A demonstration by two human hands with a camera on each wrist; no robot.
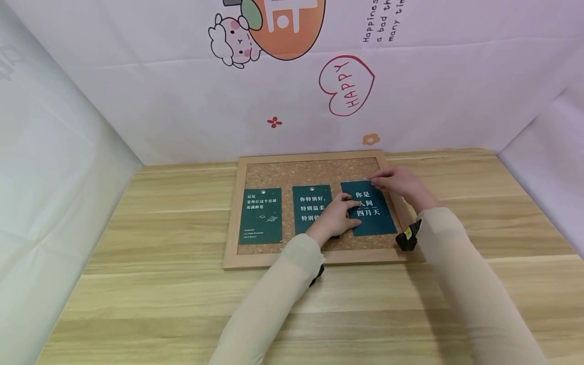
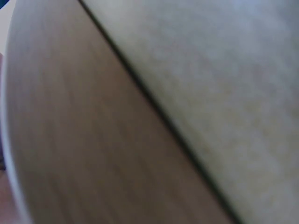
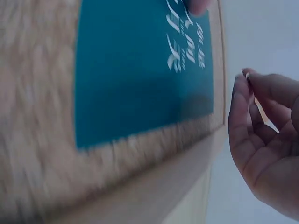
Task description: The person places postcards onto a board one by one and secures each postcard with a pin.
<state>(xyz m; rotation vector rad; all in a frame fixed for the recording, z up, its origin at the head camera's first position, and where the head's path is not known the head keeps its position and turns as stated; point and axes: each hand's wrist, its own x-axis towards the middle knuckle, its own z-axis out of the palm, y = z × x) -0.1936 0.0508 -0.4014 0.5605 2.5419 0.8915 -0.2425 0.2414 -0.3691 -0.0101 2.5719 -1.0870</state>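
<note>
My left hand [image 1: 334,218] lies over the right part of the middle green card [image 1: 298,195], its spread fingers pressing on the left edge of the rightmost card [image 1: 376,223]. This teal card with white characters lies on the cork board [image 1: 315,172]. At the card's top edge my right hand [image 1: 399,183] pinches a small silver pin [image 3: 246,74] between thumb and index finger; the fingertips mostly hide it. In the right wrist view, the right hand [image 3: 268,135] stands beside the card's top. Blurred cork and frame fill the left wrist view.
The board's wooden frame [image 1: 231,218] lies on a wood-grain table [image 1: 150,284]. A left green card [image 1: 260,223] and the middle card each bear a round silver pin at the top. Behind the board rises a white printed cloth [image 1: 182,111].
</note>
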